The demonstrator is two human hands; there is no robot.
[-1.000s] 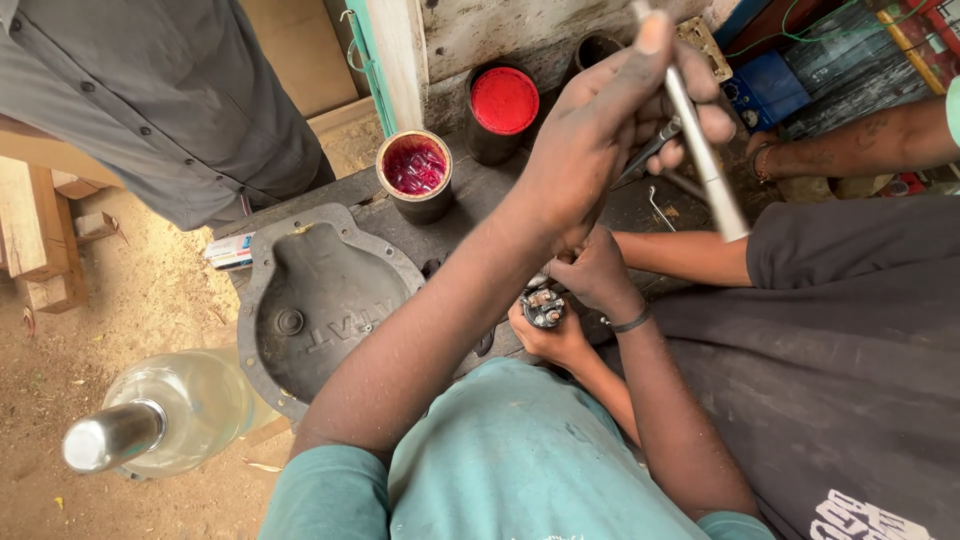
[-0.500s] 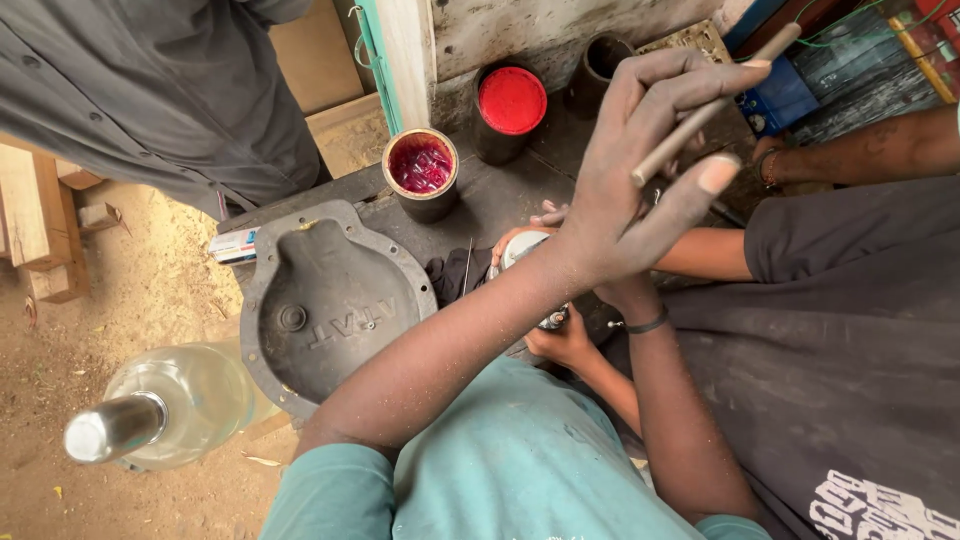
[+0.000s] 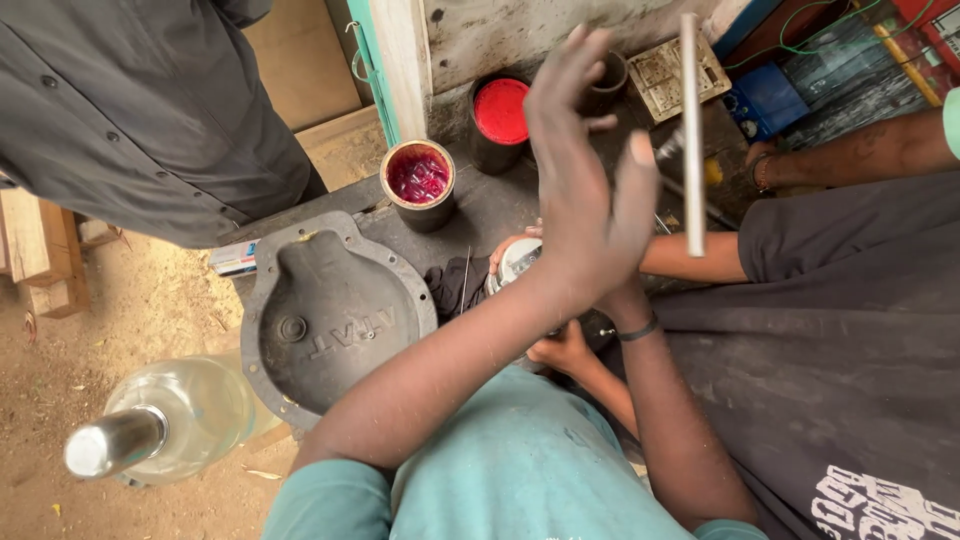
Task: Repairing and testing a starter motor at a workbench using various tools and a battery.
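— Spotted the left hand [image 3: 585,190]?
— Yes. Hung raised at 12 o'clock over the counter [image 3: 480,215], with fingers [image 3: 560,90] spread wide and clamped on nothing.
— And the thin metal rod [image 3: 692,130]?
— Stood upright at 3 o'clock of the thumb, high above the counter. Possibly brushed the thumb tip, but could not tell through the blur.
— Caught the right hand?
— Barely. Sat hidden behind the left and showed only as a banded wrist [image 3: 635,328]. Could not tell open from closed.
— Found the round metal part [image 3: 518,262]?
— Lay on the counter at 7 o'clock of the raised hand, just beside a dark rag [image 3: 455,285]. Was steadied from below by a co-worker's hand [image 3: 562,350].
— Got how far, then?
— Looked midway at best. Had the part placed and held, but kept the rod well apart from it, with nothing yet driven or fitted. Also noted a grey cast cover [image 3: 330,310] at 9 o'clock, lying hollow side up, and an open tin of red grease [image 3: 420,178] at 11.
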